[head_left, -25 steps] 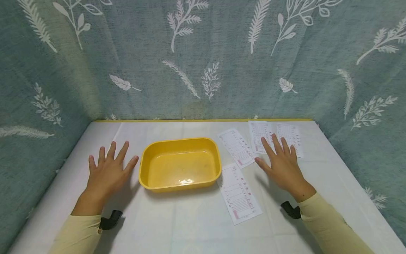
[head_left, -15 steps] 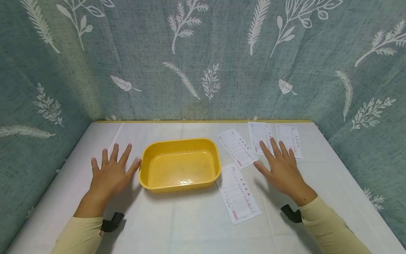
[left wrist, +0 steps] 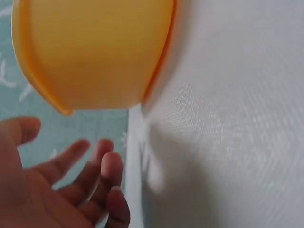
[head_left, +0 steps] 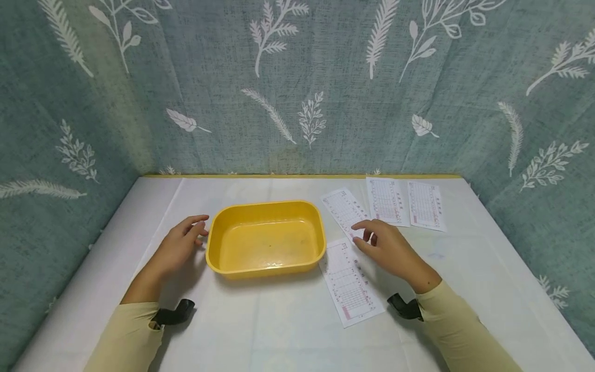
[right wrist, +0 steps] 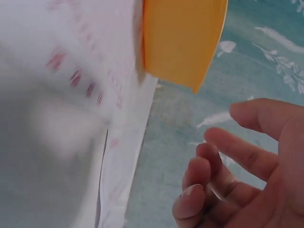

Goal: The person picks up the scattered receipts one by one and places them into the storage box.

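Left hand (head_left: 174, 250): fingers loosely bent, thumb apart, grip slack, just left of the tub (head_left: 265, 243). Right hand (head_left: 390, 250): likewise half-curled, thumb apart from the fingers, above the slips (head_left: 350, 289) right of the tub. Tub: yellow, smooth, glossy, rounded rectangle. Slips: four, thin white paper, printed grids; three far, one nearer. Below, white cloth (head_left: 279, 330), lightly creased; beyond, teal woven curtain (head_left: 209, 77), white leaf motifs.
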A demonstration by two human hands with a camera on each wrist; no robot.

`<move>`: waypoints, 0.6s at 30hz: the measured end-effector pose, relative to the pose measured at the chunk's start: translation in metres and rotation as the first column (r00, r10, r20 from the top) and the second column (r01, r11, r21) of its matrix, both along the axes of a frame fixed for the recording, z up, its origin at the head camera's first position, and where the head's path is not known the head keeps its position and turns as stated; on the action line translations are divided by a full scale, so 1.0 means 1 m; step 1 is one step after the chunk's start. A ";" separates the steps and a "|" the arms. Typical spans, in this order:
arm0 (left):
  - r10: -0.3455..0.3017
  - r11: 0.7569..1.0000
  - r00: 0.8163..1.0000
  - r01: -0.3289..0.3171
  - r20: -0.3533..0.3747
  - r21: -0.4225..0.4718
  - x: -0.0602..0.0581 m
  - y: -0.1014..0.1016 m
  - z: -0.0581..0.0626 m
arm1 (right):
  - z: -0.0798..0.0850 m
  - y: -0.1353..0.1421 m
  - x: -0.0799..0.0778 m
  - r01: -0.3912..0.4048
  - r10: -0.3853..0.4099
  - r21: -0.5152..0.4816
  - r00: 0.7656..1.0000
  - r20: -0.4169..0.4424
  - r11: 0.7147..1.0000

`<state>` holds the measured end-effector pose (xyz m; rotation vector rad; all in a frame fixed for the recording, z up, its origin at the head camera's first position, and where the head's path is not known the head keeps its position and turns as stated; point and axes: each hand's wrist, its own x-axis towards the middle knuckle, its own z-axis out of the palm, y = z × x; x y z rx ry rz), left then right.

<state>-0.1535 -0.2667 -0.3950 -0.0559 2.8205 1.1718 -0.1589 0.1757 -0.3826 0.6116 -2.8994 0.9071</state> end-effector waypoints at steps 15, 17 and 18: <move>-0.203 0.921 0.968 0.137 0.149 0.365 -0.006 -0.013 -0.019 | -0.022 -0.013 -0.018 -0.115 0.078 0.157 0.972 0.221 0.981; -0.214 0.914 0.966 0.145 0.144 0.380 -0.006 -0.015 -0.021 | -0.024 -0.012 -0.017 -0.114 0.067 0.169 0.962 0.265 0.979; -0.221 0.911 0.965 0.151 0.143 0.384 -0.006 -0.016 -0.022 | -0.025 -0.012 -0.016 -0.116 0.062 0.174 0.956 0.288 0.978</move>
